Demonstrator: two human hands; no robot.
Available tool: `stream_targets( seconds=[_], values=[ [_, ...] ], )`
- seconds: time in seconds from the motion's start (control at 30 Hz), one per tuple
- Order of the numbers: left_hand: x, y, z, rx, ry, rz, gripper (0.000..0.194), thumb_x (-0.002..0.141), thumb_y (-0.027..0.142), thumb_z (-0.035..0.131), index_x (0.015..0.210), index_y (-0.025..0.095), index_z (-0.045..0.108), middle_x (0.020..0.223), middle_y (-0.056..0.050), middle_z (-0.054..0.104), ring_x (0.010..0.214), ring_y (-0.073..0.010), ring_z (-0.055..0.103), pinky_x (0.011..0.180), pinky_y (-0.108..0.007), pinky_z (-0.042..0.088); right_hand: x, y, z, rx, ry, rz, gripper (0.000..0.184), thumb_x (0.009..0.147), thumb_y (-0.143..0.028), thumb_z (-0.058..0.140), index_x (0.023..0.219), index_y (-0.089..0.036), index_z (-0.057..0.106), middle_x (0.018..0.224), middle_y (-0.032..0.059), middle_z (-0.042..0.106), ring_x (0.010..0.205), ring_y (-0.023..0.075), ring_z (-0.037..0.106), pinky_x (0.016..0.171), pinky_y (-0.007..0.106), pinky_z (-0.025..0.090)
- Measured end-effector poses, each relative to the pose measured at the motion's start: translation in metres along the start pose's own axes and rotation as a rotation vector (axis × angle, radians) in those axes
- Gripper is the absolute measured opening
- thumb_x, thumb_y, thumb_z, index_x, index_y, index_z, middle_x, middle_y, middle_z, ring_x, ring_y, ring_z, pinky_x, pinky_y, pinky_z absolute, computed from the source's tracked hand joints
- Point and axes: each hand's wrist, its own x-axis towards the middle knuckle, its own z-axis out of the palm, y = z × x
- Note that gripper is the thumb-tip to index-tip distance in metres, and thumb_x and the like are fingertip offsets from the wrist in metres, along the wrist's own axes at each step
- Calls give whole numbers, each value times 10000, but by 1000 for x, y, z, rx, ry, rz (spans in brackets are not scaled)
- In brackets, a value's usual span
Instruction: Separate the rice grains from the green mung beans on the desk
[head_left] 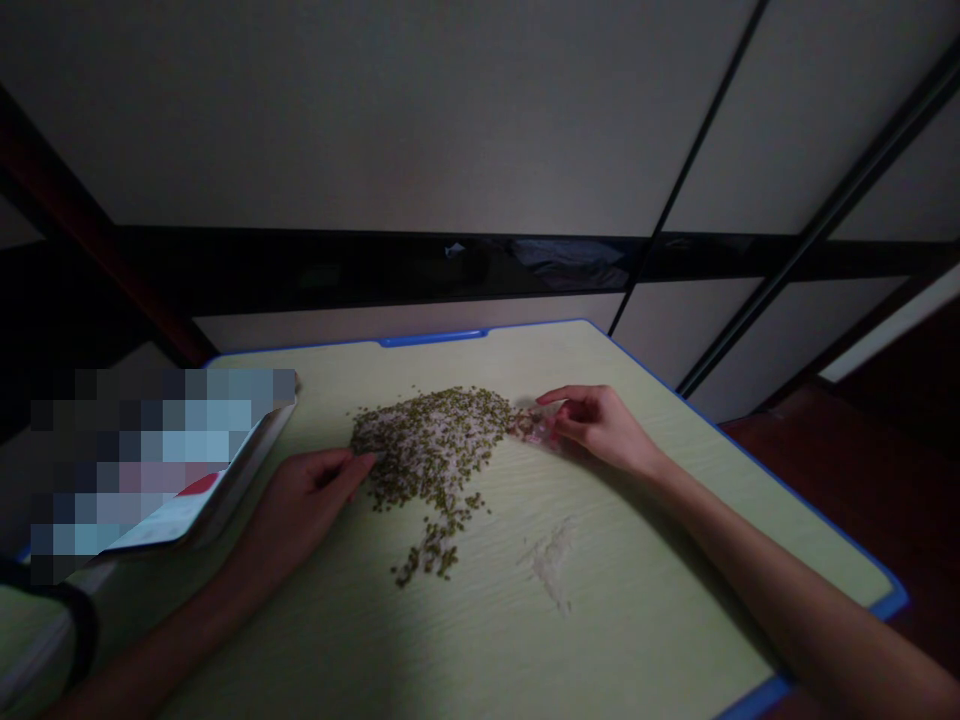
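Note:
A spread heap of small green beans, like mung beans, mixed with whitish grains, lies on a pale yellow-green table. My left hand is at the heap's left edge, thumb and forefinger pinched together; whatever may be between them is too small to see. At the heap's right end, my right hand has its fingers curled around a crumpled clear plastic bag. Brownish bits show in or beside the plastic. A thinner trail of beans runs toward me from the heap.
A small patch of whitish grains lies apart, nearer me on the right. A tablet-like device with a lit, pixelated screen leans at the table's left. The table has a blue rim. Pale cabinet panels stand behind it.

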Motion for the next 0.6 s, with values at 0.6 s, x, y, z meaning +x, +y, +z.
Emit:
stream_targets(
  seconds=[0.6],
  values=[
    [-1, 2, 0, -5, -8, -18, 382, 621, 537, 388, 432, 206, 358, 408, 81, 306, 406, -84, 330, 435, -209, 252, 3, 11, 5, 7, -40, -70, 321, 694, -217, 531, 958, -57, 619, 537, 3, 509, 442, 78, 391, 405, 207, 295]
  ],
)
